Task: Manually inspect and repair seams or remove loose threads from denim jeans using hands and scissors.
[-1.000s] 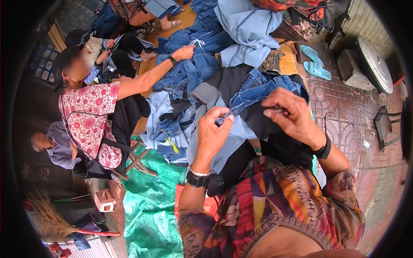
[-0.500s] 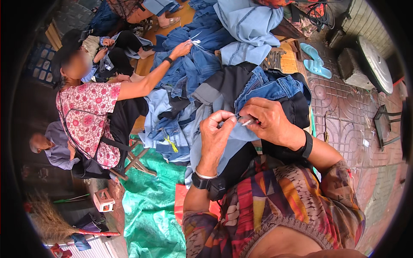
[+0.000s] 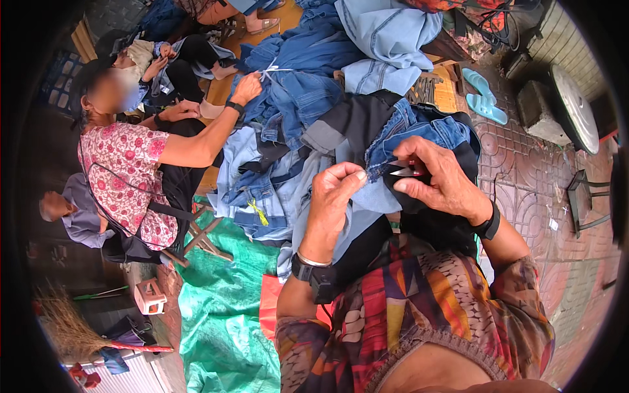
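Note:
My left hand is closed, thumb and forefinger pinched at the frayed edge of a pair of blue jeans. Any thread between those fingertips is too small to make out. In my right hand is a small pair of thread snips, its pointed metal blades apart and facing my left fingertips. A bit of red shows by its grip. The jeans lie across my lap, with black cloth and a light-blue denim piece under my hands.
A heap of denim spreads ahead, where a co-worker in a flowered top holds a white tie. A yellow-green strip lies on the heap. Green sheeting covers ground at left; blue slippers and a small dark stool stand right.
My right hand has drawn away from my left, and the snips' blades now show spread apart. The co-worker's arm has pulled back towards the body with the white tie.

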Available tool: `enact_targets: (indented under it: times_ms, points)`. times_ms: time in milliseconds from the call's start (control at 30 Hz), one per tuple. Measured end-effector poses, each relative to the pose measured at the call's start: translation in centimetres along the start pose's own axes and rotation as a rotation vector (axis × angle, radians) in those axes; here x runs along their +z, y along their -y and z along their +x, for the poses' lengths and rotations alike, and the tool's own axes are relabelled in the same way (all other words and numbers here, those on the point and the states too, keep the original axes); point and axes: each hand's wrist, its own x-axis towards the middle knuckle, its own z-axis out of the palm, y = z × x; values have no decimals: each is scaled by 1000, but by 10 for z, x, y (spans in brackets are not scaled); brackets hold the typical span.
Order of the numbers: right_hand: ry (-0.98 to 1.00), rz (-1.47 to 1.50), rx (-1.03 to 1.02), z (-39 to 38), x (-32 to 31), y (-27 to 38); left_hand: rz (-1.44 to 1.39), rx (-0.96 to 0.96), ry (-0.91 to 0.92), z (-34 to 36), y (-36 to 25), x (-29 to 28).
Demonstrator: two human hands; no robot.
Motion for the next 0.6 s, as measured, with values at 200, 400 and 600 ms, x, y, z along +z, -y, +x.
enact_targets:
  times_ms: [200,400,600]
  points:
    - [33,-228,-157,6,1,-12,-56,-62,62,9,7,-9]
    - [-31,-267,-160,10,13,-14,-98,-61,50,11,7,-4]
    - [-32,-233,-155,9,17,-16,-115,-48,42,9,8,-5]
